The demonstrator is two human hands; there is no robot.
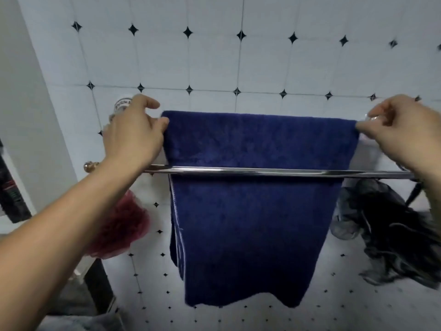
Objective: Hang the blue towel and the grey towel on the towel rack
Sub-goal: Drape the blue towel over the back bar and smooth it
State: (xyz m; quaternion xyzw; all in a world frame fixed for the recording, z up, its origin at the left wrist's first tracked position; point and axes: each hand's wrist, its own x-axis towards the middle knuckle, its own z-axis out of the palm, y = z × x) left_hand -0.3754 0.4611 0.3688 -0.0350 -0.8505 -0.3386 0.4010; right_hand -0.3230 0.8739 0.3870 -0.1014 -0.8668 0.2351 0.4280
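Blue towel (257, 206), draped over the far bar of the towel rack (123, 103), that bar hidden under the fold. Fold line straight and level, running left to right along the wall. Long axis pointing down from the fold, with the wavy lower edge low in view. Front face spread flat and wide at the top, narrowing slightly lower down. Hanging behind the near bar (274, 172), a chrome rail crossing in front of the cloth from left to right. Along the left edge, a pale hem and a second layer just behind the first.

Top left corner pinched by the left hand (136, 132), thumb pressed on the cloth at the fold, fingers curled, index finger raised just above the edge. Top right corner pinched by the right hand (401, 130), fingertips closed tight on the very end of the fold. Both forearms reaching in from the near side, the left one crossing over the left end of the near bar.

Behind, a white tiled wall (214, 60) with small black diamonds at the tile corners. Below the near bar on the left, a dark red mesh puff (121, 228), partly hidden by the left forearm. Below it on the right, a bunch of black and grey mesh (393, 230), just beside the towel's right edge.
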